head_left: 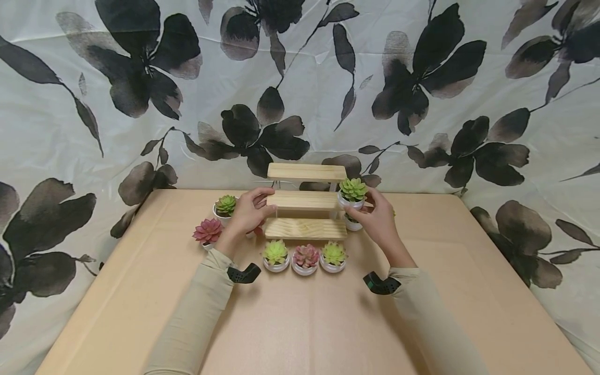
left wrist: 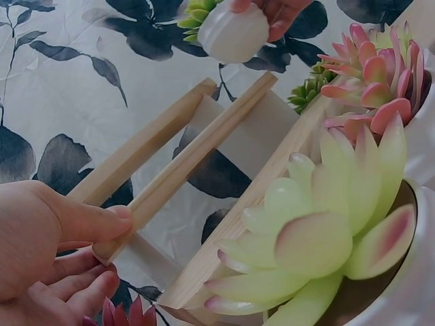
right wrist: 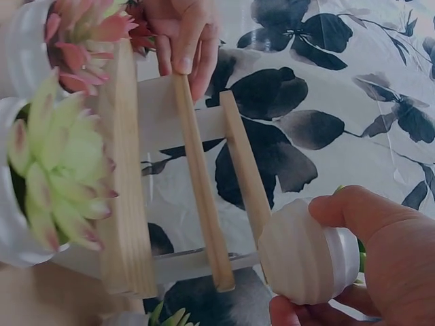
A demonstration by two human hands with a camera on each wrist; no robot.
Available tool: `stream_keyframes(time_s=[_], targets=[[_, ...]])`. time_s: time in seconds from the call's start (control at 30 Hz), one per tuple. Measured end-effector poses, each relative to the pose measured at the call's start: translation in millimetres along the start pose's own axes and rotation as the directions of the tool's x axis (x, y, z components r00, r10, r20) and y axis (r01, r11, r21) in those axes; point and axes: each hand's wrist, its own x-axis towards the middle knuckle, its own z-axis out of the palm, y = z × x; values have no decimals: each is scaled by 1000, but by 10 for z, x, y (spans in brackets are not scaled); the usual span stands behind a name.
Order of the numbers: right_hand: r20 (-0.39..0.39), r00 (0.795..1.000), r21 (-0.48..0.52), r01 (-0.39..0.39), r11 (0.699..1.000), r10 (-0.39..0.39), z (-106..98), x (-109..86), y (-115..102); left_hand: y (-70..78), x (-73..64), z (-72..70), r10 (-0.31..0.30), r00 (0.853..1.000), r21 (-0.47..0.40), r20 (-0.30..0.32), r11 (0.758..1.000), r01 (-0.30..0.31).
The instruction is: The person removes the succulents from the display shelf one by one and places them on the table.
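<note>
A three-tier wooden display shelf (head_left: 304,200) with white side supports stands towards the back of the table. My left hand (head_left: 248,212) pinches the left end of its middle board (left wrist: 183,166), thumb on top and fingers underneath. Beside the right end of that board, my right hand (head_left: 380,221) holds a green potted succulent (head_left: 352,191) upright. Thumb and fingers grip the ribbed white pot (right wrist: 299,251) in the right wrist view. Below the held pot stands another white pot (head_left: 352,224), partly hidden by the hand.
Three potted succulents stand before the shelf: yellow-green (head_left: 275,252), pink (head_left: 305,256) and another yellow-green (head_left: 334,253). Left of it are a green succulent (head_left: 225,205) and a dark pink one (head_left: 208,230). Floral cloth (head_left: 328,104) hangs behind the table (head_left: 300,323).
</note>
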Motion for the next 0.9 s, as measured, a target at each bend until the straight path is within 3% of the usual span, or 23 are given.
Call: stream_keyframes(time_s=[0.33,0.57,0.7,0.9], targets=[[-59,998,6,-6,1000,6,-37,-100,128,-8,-12,-5,-4,1000,10,1,1000,4],[-55,998,4,-7,1000,7,-90,-192,239,393,-210,-24,-30,999,9,23,1000,30],[-29,999,-18,-35,999,34,-108,-240,332,334,-169,-22,-32,999,1,25,999,32],[5,997,-15,-81,997,82,-135,-311,427,65,-25,-6,-32,999,-21,23,999,32]])
